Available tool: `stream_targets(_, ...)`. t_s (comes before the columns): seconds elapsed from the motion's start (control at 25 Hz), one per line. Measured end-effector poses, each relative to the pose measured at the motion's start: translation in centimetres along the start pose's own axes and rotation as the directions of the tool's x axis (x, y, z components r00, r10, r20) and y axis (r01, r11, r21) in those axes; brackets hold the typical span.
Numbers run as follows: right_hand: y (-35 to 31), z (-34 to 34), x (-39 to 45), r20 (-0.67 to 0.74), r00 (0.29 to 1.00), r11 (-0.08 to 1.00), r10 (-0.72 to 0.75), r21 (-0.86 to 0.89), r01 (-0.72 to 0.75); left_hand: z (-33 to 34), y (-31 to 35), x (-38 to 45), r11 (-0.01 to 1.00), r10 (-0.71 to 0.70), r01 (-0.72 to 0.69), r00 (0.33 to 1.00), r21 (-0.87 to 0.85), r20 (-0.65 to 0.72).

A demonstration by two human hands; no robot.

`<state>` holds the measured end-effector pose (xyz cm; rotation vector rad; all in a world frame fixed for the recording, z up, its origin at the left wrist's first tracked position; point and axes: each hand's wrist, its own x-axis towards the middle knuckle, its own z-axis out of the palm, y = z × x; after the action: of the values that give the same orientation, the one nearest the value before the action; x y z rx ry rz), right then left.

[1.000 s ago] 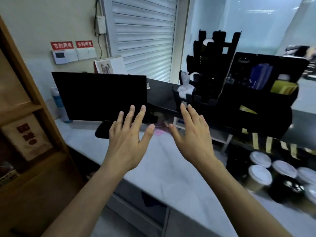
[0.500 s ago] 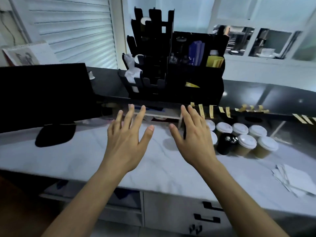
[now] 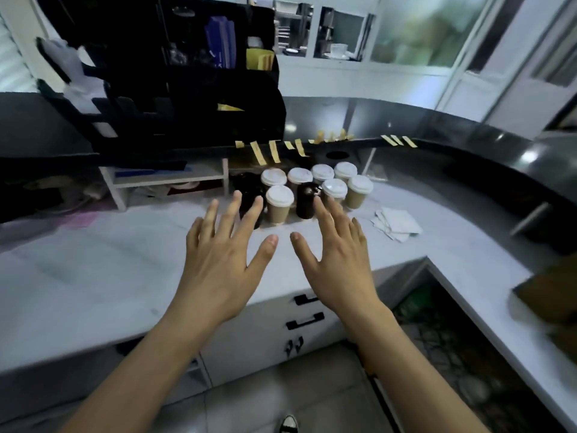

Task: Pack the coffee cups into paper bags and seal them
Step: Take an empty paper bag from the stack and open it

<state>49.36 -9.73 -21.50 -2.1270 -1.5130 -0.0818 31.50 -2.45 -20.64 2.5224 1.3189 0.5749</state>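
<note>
Several brown paper coffee cups with white lids stand grouped at the back of the marble counter. A black cup or bottle stands among them. My left hand and my right hand hover side by side above the counter, palms down, fingers spread and straight, holding nothing. Their fingertips reach just short of the nearest cup. Yellow tape strips hang from the raised black ledge behind the cups. A brown stack, possibly paper bags, lies at the far right, blurred.
A black organiser rack stands on the raised ledge at the left. White napkins lie right of the cups. A small white shelf sits under the ledge. Drawers with black handles are below the counter, which turns a corner at right.
The view has swung right and down, from the black monitor to the cups and the counter corner. Both hands stay spread in front of me, holding nothing, now closer to the cups.
</note>
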Motion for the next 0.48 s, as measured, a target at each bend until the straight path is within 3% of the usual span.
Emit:
stream_targets(0.2,5.0,-3.7,-4.6,-0.081,0.978,0.977,0.192,-0.079,-0.199,3.1,5.6,0.5,0.982,0.179,-0.171,0.978,-0.079,0.104)
stream_targets(0.48,11.7,-9.8,-11.7,-0.227,0.878,0.886,0.422,-0.099,-0.452,7.1,15.0,-0.3,0.893,0.444,-0.420,0.880,-0.162,0.168)
